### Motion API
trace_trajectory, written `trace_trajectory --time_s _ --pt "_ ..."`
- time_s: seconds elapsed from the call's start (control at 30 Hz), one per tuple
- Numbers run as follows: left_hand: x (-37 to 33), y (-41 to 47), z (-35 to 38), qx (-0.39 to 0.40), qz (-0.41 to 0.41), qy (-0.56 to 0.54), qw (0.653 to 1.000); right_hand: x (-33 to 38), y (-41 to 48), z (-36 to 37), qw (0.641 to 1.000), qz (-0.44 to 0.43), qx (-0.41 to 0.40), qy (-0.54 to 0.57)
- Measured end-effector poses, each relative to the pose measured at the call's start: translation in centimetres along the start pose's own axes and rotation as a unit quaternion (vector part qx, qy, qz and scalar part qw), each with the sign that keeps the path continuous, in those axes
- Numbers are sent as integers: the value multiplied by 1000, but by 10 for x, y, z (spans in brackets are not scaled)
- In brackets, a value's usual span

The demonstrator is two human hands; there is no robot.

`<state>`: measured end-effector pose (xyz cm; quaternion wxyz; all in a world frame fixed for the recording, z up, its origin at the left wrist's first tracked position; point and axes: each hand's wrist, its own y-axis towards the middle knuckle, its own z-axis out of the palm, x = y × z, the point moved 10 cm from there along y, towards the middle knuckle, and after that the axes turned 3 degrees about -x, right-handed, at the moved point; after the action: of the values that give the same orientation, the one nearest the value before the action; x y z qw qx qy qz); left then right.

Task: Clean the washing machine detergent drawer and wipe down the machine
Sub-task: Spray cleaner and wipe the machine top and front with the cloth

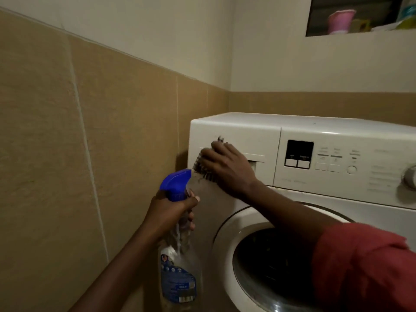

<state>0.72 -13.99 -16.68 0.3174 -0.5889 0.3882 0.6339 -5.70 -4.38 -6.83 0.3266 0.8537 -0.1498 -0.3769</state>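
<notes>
High at right, a wall niche [319,16] with a pink cup [341,20], blurred. Tan tiles [67,143] down the left wall, close beside the white washing machine [326,129]. On the machine's front: a dark display [299,154], a dial [410,176] cut off at the right edge, and a round door [227,255] with dark glass below. Detergent drawer [252,136] at the upper left corner of the machine, pushed in flush, its face partly covered by the right grip [227,167].

Left grip [171,212] clamped round the neck of a clear spray bottle [180,273], fingers wrapped just under the blue trigger head [176,181]. Nozzle aimed right, just beside a dark-and-white striped cloth [203,171]. Right grip apart, fingers fairly straight and spread, pressing that cloth flat against the drawer front, a bit of cloth poking out above the fingertips.

Left forearm rising from the bottom left, bottle upright before the machine's left edge. Right forearm reaching up and left from the lower right, crossing the top of the door, red sleeve [364,266] at the upper arm.
</notes>
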Motion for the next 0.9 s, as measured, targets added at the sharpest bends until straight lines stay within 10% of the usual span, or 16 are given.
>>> trace_trajectory --time_s 0.2,0.4,0.6,0.9 --pt "-6 -4 28 33 8 8 999 -97 -40 -65 984 154 -80 -36" --pt "-32 -10 77 87 34 32 995 -64 -106 -48 992 119 -18 48" --pt "-54 -22 135 135 64 32 988 -143 -170 -136 888 395 -205 119" --pt "-78 -28 208 176 82 41 980 -190 -239 -197 837 478 -262 42"
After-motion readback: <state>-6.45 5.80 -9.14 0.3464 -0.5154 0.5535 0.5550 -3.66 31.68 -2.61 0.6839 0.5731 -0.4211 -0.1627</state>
